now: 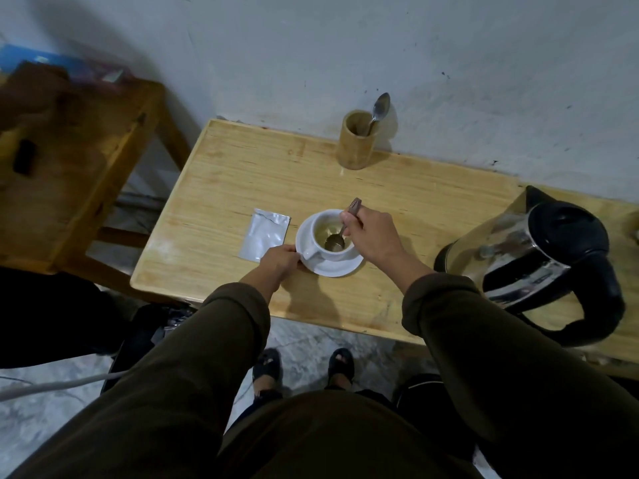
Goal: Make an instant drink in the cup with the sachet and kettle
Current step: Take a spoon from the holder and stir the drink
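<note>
Gripping saucer [340,269] left hand [278,259]; right hand [371,236] holds spoon [340,233] in cup [332,252].

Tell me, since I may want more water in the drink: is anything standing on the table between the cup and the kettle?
Nothing visible does. The right hand, stirring with a spoon in the cup, and its forearm cross above that stretch; the table is bare up to the kettle.

kettle [539,257] base behind its body; left fingers [294,259] tucked under the saucer [332,267] rim
</note>
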Motion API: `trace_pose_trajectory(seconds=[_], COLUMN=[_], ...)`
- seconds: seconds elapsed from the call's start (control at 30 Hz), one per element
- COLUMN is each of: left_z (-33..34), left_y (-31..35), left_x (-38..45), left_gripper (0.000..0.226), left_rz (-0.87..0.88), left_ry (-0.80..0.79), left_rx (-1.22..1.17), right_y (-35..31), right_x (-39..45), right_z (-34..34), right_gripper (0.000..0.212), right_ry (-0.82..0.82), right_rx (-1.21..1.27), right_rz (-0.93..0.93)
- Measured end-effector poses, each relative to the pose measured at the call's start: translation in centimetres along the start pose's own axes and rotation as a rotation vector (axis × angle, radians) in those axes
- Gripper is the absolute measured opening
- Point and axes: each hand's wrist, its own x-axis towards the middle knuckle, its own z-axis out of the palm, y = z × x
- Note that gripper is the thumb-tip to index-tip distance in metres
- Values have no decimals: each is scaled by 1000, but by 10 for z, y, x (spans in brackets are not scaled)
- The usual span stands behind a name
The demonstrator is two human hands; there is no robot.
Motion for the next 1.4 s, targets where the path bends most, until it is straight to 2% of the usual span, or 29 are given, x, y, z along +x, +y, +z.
trace_pose_trajectory(seconds=[0.27,0.4,0.6,0.83,1.1,1.27,1.4], left_z=[3,4,5,5,5,5,5], left_y=[0,2,3,2,2,3,3], left_x=[-4,-7,-9,-10,-10,-10,-12], left_gripper=[33,34,36,37,38,37,37], left_rz=[10,33,48,63,74,69,66], left_ry=[30,40,56,56,63,65,70], left_rx=[-8,44,97,135,164,173,172], right_y=[4,-3,-6,-2,-10,-11,-10], right_x=[2,-2,-1,0,-6,-4,-3], right_z=[-8,-8,-3,-7,-6,-5,-8], right_gripper=[31,28,33,34,25,29,33], right_ry=[26,43,-58,19,-20,-80,-31], right_rx=[-142,-62,-82,-189,-66,-88,-185], right_rz=[-130,-115,-91,-115,-135,-109,-93])
